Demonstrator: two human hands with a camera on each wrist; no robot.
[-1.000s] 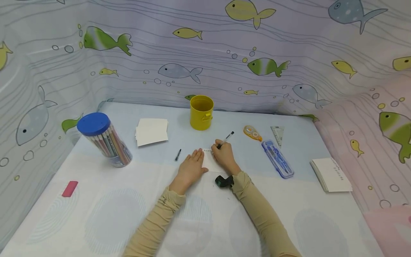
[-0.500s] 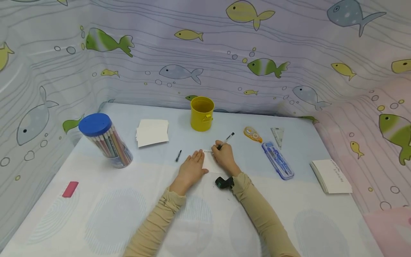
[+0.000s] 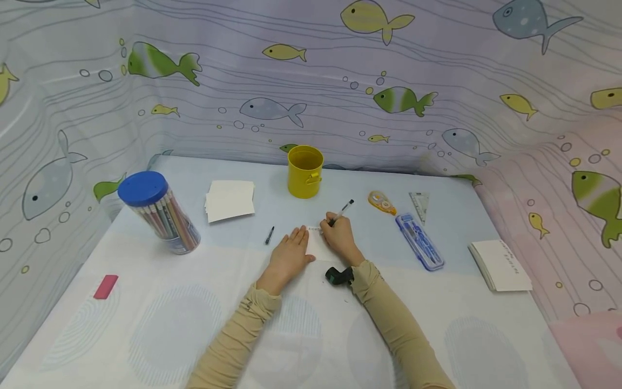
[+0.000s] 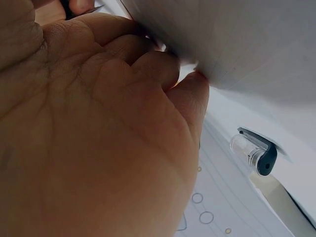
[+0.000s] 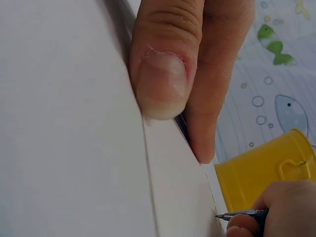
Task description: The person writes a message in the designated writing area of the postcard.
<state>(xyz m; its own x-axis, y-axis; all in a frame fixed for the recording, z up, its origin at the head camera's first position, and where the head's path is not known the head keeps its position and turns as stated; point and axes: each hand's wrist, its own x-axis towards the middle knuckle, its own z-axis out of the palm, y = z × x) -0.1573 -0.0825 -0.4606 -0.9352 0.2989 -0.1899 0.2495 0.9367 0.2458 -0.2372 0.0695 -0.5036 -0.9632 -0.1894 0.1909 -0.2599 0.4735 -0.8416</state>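
Observation:
My left hand (image 3: 289, 255) rests flat on a small white card (image 3: 318, 249), fingers straight and thumb out to the side. In the right wrist view, a thumb (image 5: 165, 81) and a finger press on the card near its edge. My right hand (image 3: 338, 236) pinches a clear pen (image 3: 347, 206) with a black end, its tip on the card beside a short row of small dark writing (image 3: 313, 229). The pen's metal tip (image 5: 227, 216) shows in the right wrist view. A dark pen cap (image 3: 269, 235) lies left of my left hand; the left wrist view shows it closer.
Behind the hands stands a yellow bucket (image 3: 304, 178). Blank cards (image 3: 230, 200) and a blue-lidded pencil jar (image 3: 167, 219) are at left, with a red eraser (image 3: 105, 287). Rightward lie correction tape (image 3: 381, 202), a set square (image 3: 420, 207), a blue case (image 3: 420, 241) and a card stack (image 3: 500, 266).
The row of writing on the card appears to have shifted slightly or grown. Both hands stay in nearly the same place, the right still holding the pen.

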